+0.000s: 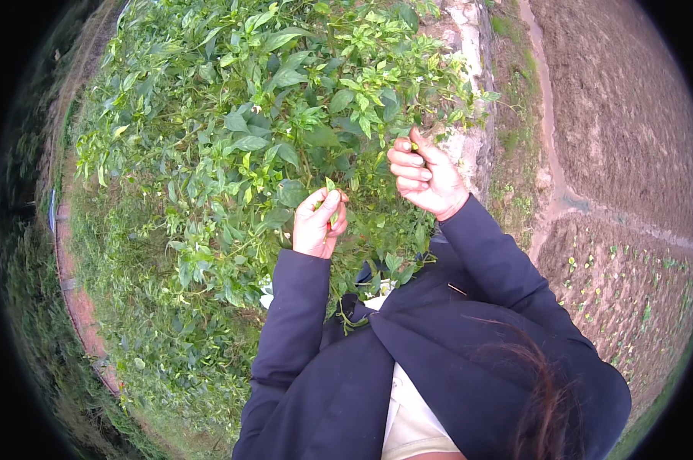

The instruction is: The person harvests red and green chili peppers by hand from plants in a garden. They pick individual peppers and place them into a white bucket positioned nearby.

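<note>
Leafy green pepper plants with small white flowers fill the view before me. My left hand is closed at the lower middle of the foliage, with a small green leaf or pod pinched between thumb and fingers and a bit of red showing in the palm. Higher and to the right, my right hand has its fingers curled, thumb against the index finger, on a small yellow-green piece, perhaps a pepper or a leaf. Leaves lie close beside both hands.
A pale stone or concrete edge runs along the plants' right side. Beyond it are a narrow dirt path and brown tilled soil with seedlings lower down. A white thing shows near my left sleeve.
</note>
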`<act>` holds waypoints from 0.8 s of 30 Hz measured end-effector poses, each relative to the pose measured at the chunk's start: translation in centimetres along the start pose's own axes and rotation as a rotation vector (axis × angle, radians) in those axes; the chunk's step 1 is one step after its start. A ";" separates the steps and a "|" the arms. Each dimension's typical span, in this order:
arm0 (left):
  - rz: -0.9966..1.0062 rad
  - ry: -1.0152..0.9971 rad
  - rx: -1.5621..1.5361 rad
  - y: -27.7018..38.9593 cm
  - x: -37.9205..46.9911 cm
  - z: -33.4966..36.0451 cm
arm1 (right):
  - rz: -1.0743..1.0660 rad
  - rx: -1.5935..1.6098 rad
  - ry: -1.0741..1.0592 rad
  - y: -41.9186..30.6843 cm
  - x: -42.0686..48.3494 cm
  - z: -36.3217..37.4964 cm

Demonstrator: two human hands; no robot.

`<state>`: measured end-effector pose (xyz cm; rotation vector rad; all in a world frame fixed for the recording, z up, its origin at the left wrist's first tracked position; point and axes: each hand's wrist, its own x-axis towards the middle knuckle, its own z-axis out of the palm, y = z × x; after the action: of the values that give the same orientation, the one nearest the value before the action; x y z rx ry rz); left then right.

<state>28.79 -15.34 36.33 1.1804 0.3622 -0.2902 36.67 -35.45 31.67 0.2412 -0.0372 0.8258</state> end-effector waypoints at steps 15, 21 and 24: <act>0.037 -0.073 -0.227 3.1 -0.1 -2.1 | -0.063 -0.970 0.379 -5.5 -0.8 -1.1; -0.001 0.023 -0.264 3.6 0.1 -2.3 | 0.316 -2.277 0.662 -5.1 3.3 -5.9; -0.004 0.064 -0.287 3.8 0.0 -2.3 | 0.069 -2.389 0.726 -8.6 3.8 -7.4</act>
<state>30.00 -11.82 38.72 0.9086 0.4464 -0.1961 45.11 -36.61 23.25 -2.2851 -0.3087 0.4236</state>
